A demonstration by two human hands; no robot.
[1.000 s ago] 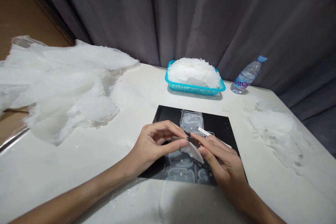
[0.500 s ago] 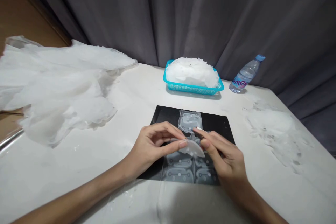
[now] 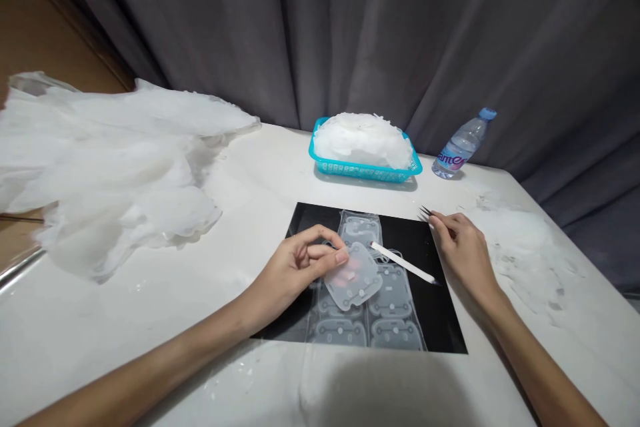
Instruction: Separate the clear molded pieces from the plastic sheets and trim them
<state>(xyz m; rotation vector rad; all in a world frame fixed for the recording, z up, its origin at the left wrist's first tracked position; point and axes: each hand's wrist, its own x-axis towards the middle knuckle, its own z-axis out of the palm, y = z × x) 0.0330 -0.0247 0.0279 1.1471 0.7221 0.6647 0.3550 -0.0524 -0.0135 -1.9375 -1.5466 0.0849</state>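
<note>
My left hand pinches a translucent, rounded-square flexible sheet piece between thumb and fingers, held above the black mat. Some fingers show pinkish through it, and small pale dots mark its surface. Beneath it, joined translucent pieces of the same sort lie on the mat, partly covered by the held piece. A slim white stick-like tool with dark ends rests slantwise across the mat's right half. My right hand is closed around dark pointed tweezers, just past the mat's right edge, with the tips facing up and left.
A blue basket heaped with white translucent pieces stands behind the mat, and a water bottle is to its right. Piles of translucent sheets cover the left side; thin clear scraps lie at the right. A grey curtain hangs behind.
My right hand has moved away to the right and now holds tweezers. The white tool now lies on the mat. In my left hand the piece has turned flatter toward the camera.
</note>
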